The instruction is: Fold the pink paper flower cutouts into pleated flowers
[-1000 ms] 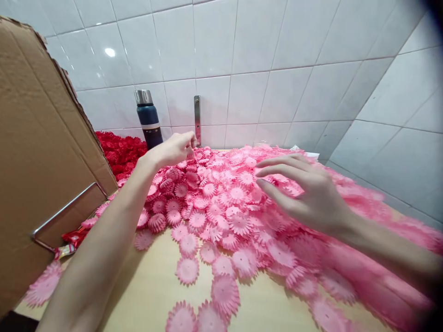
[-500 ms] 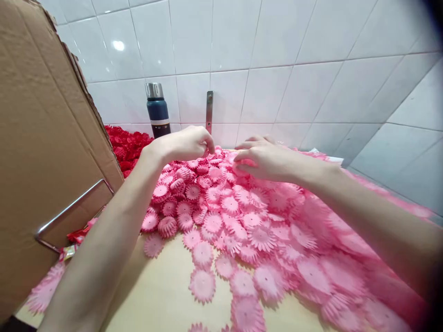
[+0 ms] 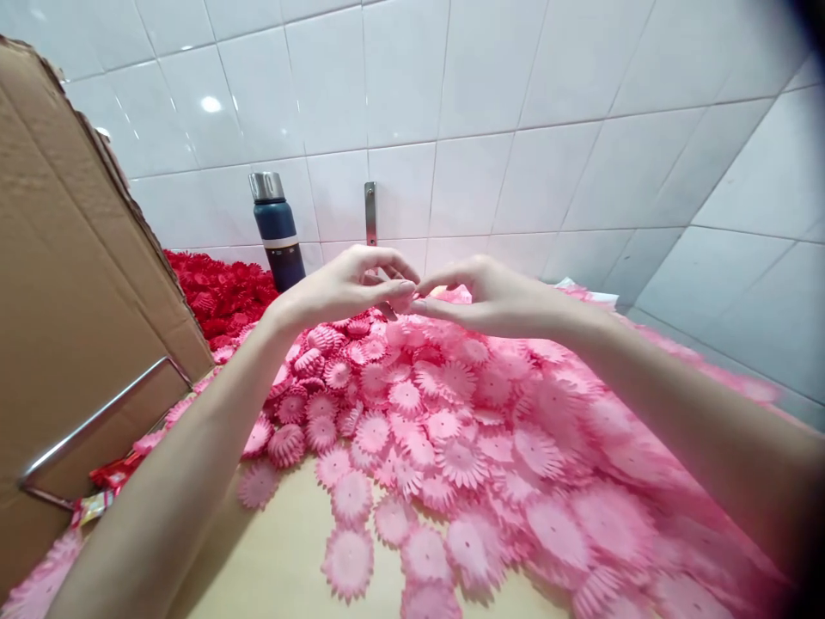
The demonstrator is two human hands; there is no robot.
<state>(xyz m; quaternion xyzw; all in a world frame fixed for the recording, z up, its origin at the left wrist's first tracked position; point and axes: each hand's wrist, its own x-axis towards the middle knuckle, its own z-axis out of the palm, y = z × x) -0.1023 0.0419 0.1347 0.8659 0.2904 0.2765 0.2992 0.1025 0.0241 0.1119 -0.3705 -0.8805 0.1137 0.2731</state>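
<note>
Now that left hand (image 3: 354, 279) and right hand (image 3: 503, 297) are meeting over flowers (image 3: 406, 397) toward the surface's (image 3: 284, 550) far edge, narrowed fingers are apparently cooperating, any hold unclear.

Cardboard (image 3: 83, 258): a tall barrier along the left, with a metal wire loop (image 3: 103, 421) low against it.
Tiled wall (image 3: 483, 86): shuts off the back, a metal strip (image 3: 370, 211) upright against it.
Bottle (image 3: 278, 236): in the way beyond the left wrist (image 3: 284, 309).
Pink discs (image 3: 406, 395): heaped across middle and right; passing there means going above.
Near desk (image 3: 271, 559): bare wood, open between left forearm (image 3: 193, 464) and discs.
Far right: blurred, heap's height hard to judge.
</note>
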